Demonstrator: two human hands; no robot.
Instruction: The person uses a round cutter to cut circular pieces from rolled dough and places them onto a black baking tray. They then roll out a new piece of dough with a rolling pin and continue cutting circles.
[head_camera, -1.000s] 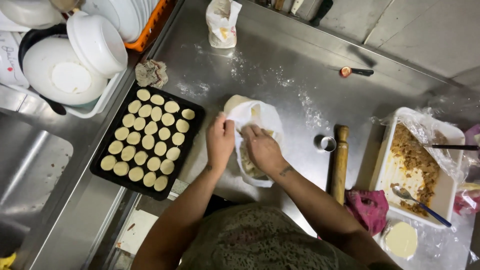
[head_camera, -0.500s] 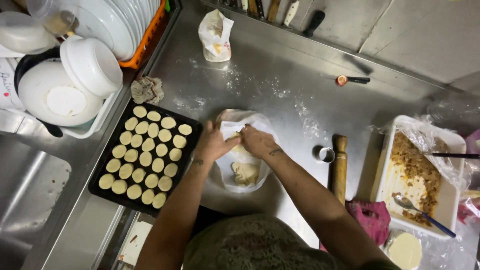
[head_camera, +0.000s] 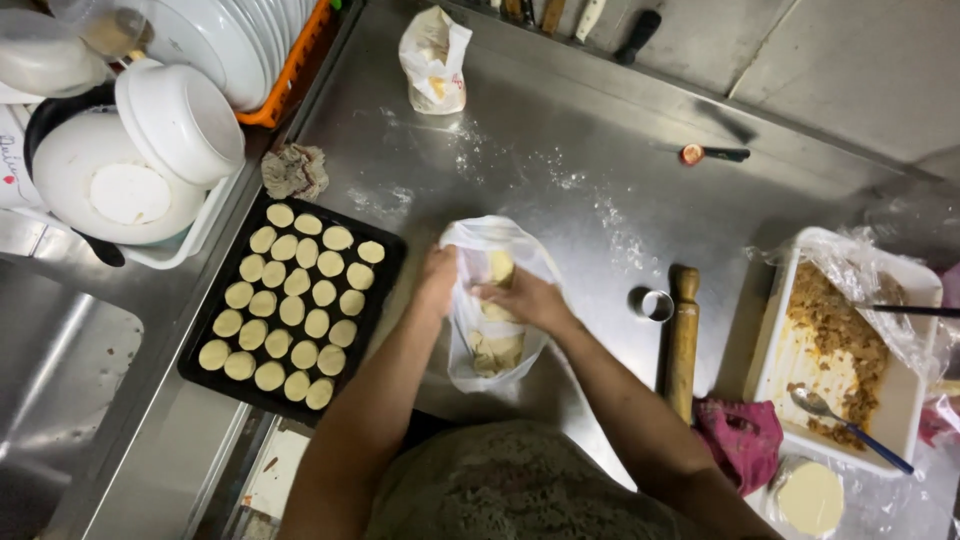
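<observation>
Hands: left hand (head_camera: 437, 281) grips the left edge of a clear plastic bag (head_camera: 497, 300), fingers closed on the film; right hand (head_camera: 525, 300) lies over the bag's mouth, fingers curled on the plastic and dough.
Bag: lies on the steel desk (head_camera: 560, 200) just before the person, pale dough pieces (head_camera: 497, 350) inside.
Left of bag: black baking tray (head_camera: 385, 265) just beside it, rows of round dough discs (head_camera: 290, 310).
Right of bag: metal ring cutter (head_camera: 655, 304) touching or just beside a wooden rolling pin (head_camera: 683, 340); beyond, white tub of brown filling (head_camera: 835, 340) with a spoon (head_camera: 845, 425).
Far edge: small knotted bag (head_camera: 435, 60).
Far left: rack of white dishes (head_camera: 150, 130).
</observation>
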